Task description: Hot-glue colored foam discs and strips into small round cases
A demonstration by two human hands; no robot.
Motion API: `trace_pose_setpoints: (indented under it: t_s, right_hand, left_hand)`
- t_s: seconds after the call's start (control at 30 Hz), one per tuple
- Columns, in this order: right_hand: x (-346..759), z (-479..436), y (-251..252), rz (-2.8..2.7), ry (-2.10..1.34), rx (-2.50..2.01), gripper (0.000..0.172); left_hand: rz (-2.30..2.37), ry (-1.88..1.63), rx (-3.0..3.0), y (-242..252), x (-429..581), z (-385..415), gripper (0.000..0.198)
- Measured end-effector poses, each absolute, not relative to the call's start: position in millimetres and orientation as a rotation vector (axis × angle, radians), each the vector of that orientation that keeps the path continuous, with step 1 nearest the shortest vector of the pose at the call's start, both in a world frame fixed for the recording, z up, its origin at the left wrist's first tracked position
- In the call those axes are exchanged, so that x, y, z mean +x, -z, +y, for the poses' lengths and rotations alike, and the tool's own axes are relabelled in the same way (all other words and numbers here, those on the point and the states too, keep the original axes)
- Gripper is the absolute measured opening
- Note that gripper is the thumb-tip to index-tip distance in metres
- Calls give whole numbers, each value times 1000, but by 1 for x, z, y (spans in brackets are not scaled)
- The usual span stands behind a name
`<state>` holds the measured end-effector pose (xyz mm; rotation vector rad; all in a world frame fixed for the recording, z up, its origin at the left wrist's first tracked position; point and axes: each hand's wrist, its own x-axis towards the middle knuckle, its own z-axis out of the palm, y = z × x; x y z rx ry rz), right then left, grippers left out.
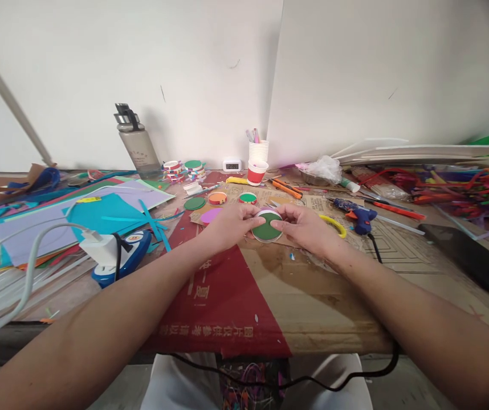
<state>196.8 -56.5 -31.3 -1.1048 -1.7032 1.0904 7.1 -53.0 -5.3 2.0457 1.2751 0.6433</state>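
Observation:
My left hand (233, 222) and my right hand (308, 226) pinch a round green paper disc with a white rim (267, 230) from both sides, just above the cardboard. Both thumbs lie on its green face. Behind it sit a small orange-topped ring (217, 197) and a green-topped one (248, 197). Dark green discs (194, 203) lie farther left, and a purple disc (210, 215) is partly covered by my left hand. Beside my right hand is a yellow loop-shaped handle (339, 226); the rest of that item is hidden.
A blue glue gun (361, 217) and black phone (469, 259) lie right. A blue-and-white power strip (131, 256) and coloured paper (35, 233) are left. Behind stand a bottle (141, 151), clock (232, 165) and paper cups (257, 172). A black cable (334, 388) hangs by the front edge.

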Motion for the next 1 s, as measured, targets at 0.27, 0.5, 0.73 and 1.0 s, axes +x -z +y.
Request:
trace_pose_setpoints:
  t_s: [0.27, 0.5, 0.73, 1.0]
  right_hand:
    - [194, -56, 35, -1695, -902, -1161, 17]
    - [194, -54, 35, -1662, -1105, -1194, 19]
    - [194, -62, 27, -1630, -1214, -1215, 29]
    - [195, -64, 31, -2122, -808, -1097, 55]
  left_hand:
    - [1184, -790, 1843, 16, 12, -54, 11]
    - [1083, -744, 1597, 23, 12, -49, 15]
    - [1071, -739, 1460, 14, 12, -53, 21]
    - [1274, -632, 1671, 5, 3, -50, 38]
